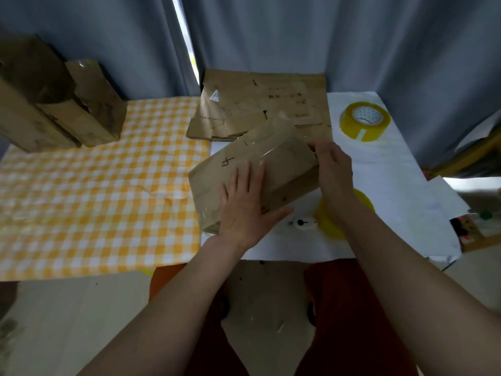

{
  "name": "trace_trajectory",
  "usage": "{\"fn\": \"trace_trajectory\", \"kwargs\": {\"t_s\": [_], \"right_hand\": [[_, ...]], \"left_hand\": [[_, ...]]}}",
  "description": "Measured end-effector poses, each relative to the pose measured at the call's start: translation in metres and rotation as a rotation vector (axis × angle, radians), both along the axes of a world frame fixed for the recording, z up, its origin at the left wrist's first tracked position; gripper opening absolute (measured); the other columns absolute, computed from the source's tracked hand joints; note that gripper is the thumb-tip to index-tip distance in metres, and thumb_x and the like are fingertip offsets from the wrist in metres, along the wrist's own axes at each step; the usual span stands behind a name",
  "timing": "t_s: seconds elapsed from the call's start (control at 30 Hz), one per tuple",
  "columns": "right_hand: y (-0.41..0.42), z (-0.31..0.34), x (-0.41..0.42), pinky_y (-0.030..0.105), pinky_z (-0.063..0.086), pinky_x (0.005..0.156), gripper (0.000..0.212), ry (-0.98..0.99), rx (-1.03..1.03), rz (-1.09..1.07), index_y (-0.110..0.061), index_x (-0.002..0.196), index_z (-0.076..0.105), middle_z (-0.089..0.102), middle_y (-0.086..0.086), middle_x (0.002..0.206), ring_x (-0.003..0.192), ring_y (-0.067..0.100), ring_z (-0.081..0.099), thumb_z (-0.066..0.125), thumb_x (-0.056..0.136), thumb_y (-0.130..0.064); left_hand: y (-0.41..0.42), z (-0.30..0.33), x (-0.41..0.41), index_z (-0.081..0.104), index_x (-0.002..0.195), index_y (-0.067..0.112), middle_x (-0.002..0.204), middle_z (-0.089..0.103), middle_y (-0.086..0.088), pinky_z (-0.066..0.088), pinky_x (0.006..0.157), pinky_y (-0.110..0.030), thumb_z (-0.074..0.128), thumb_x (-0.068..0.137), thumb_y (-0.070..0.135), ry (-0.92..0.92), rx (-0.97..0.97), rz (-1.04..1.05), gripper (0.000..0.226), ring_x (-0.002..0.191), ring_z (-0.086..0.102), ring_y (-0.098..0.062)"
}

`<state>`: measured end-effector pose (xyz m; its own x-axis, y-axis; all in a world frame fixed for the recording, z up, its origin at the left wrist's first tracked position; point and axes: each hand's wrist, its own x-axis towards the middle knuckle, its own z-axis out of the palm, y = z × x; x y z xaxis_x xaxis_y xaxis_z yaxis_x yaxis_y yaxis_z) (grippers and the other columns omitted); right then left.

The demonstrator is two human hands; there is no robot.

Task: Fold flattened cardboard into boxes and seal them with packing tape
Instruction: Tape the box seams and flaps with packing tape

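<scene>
Counter (81, 213): a low counter set against grey curtains (271, 36), its left half under a yellow check cloth, its right half under a white sheet (385, 169).
Left hand (241, 210): flat on the box, fingers straight and spread, pressing down on the near end of its top face; it grips nothing.
Right hand (332, 166): at the box's far right end, fingers curled over the corner, seemingly pinching or smoothing the tape there; the exact hold is hidden.
Box (254, 172): folded up and lying skewed across the seam between cloth and sheet, near the counter's front edge, with clear tape (271, 142) shining over its far end.
Roll (364, 120): yellow packing tape, towards the back right corner, well apart from the box.
Second roll (330, 221): yellow, near the front edge, mostly hidden under the right forearm.
Flat card (260, 104): unfolded sheets stacked at the back edge, just behind the box.
Done boxes (59, 104): standing at the back left corner.
Risk, tape: if the end is pressed down unevenly it may wrinkle or lift, leaving the flap loose.
Risk, box: the left hand's push could crush the top, or slide the box on the smooth sheet.
Risk, forearm: a sweep could knock the second roll off the front edge.
</scene>
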<state>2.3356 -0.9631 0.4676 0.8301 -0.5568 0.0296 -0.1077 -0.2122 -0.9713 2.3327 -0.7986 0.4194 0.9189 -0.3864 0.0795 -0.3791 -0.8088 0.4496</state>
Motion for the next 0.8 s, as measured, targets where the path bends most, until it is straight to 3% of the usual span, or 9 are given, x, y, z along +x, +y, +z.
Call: {"fn": "trace_trajectory", "kwargs": {"t_s": [0.1,0.17,0.23,0.33,0.43,0.53,0.63,0.73,0.8], "right_hand": [[0.007,0.008,-0.008,0.024,0.048,0.081,0.030,-0.034,0.002,0.041,-0.012,0.098,0.071,0.069,0.007,0.103,0.098,0.017,0.062,0.042,0.098,-0.018],[0.010,0.013,-0.009,0.014,0.048,0.072,0.026,-0.023,-0.015,0.041,-0.011,0.098,0.071,0.069,0.007,0.101,0.093,0.015,0.063,0.046,0.096,-0.015],[0.011,0.010,-0.006,0.014,0.048,0.073,0.023,0.050,-0.070,0.037,-0.016,0.111,0.064,0.064,0.006,0.112,0.098,0.015,0.059,0.057,0.092,-0.026],[0.006,0.000,-0.004,0.043,0.045,0.097,0.079,0.358,0.021,0.052,-0.022,0.135,0.044,0.047,0.007,0.137,0.123,0.025,0.045,0.069,0.071,-0.061],[0.002,-0.003,-0.016,0.054,0.044,0.096,0.107,0.557,0.456,0.210,-0.023,0.130,0.052,0.053,0.004,0.133,0.120,0.029,0.050,0.077,0.041,-0.077],[0.003,-0.005,-0.030,0.049,0.051,0.089,0.082,0.426,0.599,0.364,-0.018,0.123,0.058,0.060,0.006,0.126,0.115,0.027,0.056,0.077,0.055,-0.060],[0.014,0.001,-0.037,0.046,0.056,0.084,0.058,0.271,0.622,0.479,-0.013,0.123,0.060,0.063,0.008,0.122,0.117,0.026,0.057,0.074,0.074,-0.040],[0.032,0.027,-0.038,0.042,0.057,0.083,0.043,0.138,0.464,0.543,-0.022,0.120,0.060,0.064,0.003,0.119,0.112,0.023,0.060,0.073,0.080,-0.023],[0.040,0.045,-0.039,0.031,0.057,0.080,0.049,0.028,0.262,0.595,-0.032,0.120,0.055,0.062,-0.005,0.116,0.105,0.013,0.061,0.073,0.079,-0.011]], "left_hand": [[0.012,-0.002,0.000,-0.002,0.153,0.034,0.162,-0.002,-0.001,0.002,0.118,-0.057,0.055,0.076,0.073,-0.004,-0.002,0.069,0.104,0.149,-0.005,-0.025],[0.016,0.005,0.000,0.001,0.153,0.035,0.161,0.002,0.001,0.005,0.117,-0.059,0.059,0.080,0.064,0.033,-0.060,0.105,0.097,0.148,-0.001,-0.023],[0.020,0.008,-0.004,0.003,0.153,0.035,0.160,0.004,0.003,0.007,0.115,-0.061,0.056,0.087,0.057,0.061,-0.077,0.112,0.087,0.147,0.001,-0.020],[0.028,0.007,-0.009,0.006,0.153,0.036,0.158,0.007,0.001,0.006,0.114,-0.064,0.052,0.090,0.055,0.079,-0.061,0.140,0.080,0.146,0.004,-0.018],[0.037,0.012,-0.011,0.010,0.152,0.037,0.156,0.009,0.002,0.008,0.114,-0.063,0.060,0.086,0.053,0.131,-0.104,0.122,0.084,0.145,0.007,-0.017],[0.047,0.025,-0.007,0.016,0.152,0.037,0.158,0.014,0.002,0.015,0.117,-0.053,0.058,0.073,0.056,0.269,-0.248,0.057,0.092,0.145,0.013,-0.019],[0.049,0.059,-0.004,0.014,0.151,0.042,0.158,0.023,0.008,0.028,0.116,-0.046,0.044,0.070,0.059,0.409,-0.631,0.079,0.088,0.143,0.026,-0.014],[0.047,0.091,-0.013,0.013,0.148,0.050,0.155,0.028,0.013,0.037,0.111,-0.042,0.050,0.078,0.067,0.375,-0.887,0.074,0.081,0.138,0.035,-0.011],[0.050,0.102,-0.021,0.022,0.145,0.051,0.149,0.038,0.009,0.048,0.101,-0.042,0.051,0.083,0.065,0.391,-1.075,0.092,0.070,0.129,0.047,-0.014]]}}
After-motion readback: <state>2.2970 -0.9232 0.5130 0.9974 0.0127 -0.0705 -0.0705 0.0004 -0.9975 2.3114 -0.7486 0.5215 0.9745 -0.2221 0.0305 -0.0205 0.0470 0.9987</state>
